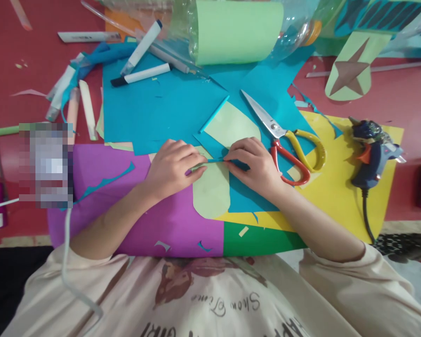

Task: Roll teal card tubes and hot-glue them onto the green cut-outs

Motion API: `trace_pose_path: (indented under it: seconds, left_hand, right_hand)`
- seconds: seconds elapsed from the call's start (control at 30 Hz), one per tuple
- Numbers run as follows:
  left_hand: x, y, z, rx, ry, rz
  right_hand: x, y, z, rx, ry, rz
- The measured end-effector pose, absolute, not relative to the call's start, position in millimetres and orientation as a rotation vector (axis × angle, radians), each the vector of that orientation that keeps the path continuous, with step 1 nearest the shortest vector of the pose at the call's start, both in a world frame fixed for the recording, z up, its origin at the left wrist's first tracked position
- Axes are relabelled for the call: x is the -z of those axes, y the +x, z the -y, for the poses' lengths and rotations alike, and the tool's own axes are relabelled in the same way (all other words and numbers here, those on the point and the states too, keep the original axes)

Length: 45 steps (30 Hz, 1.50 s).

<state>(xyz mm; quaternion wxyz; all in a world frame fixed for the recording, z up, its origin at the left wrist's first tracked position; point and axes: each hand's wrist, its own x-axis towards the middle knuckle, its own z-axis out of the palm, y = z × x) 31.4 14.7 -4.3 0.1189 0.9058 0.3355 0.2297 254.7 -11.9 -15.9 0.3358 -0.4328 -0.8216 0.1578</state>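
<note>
Between my two hands stretches a thin blue paper strip (215,160). My left hand (175,166) pinches its left end, and my right hand (253,161) pinches the right end. Below the strip lies a light green paper piece with rounded corners (211,192), resting on the purple, blue and yellow sheets. Just above my hands is another light green piece (231,124), with a narrow blue paper roll (214,114) along its left edge. Scissors (284,140) with one red and one yellow handle lie to the right of my right hand, blades pointing up and left.
A blue glue gun (373,159) sits on the yellow sheet (340,187) at right. A clear plastic bottle wrapped in light green paper (238,30) lies at the back. Markers (147,74) are scattered at upper left. A blurred-out device with a cable (51,164) stands at left.
</note>
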Motion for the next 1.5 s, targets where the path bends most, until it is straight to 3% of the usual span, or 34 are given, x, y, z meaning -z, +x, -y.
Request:
trace_pose_path:
  seconds: [0.57, 0.87, 1.5]
  left_hand:
    - [4.8, 34.1, -11.9, -0.676, 2.95, -0.919]
    - [3.9, 34.2, -11.4, -0.571, 2.906, -0.938]
    - [7.8, 31.9, -14.6, -0.687, 2.716, -1.054]
  right_hand:
    - [14.6, 253.3, 11.7, -0.337, -1.078, 2.177]
    - [17.2, 253.7, 12.2, -0.335, -1.13, 2.198]
    - [14.6, 254.1, 11.8, -0.221, -1.059, 2.168]
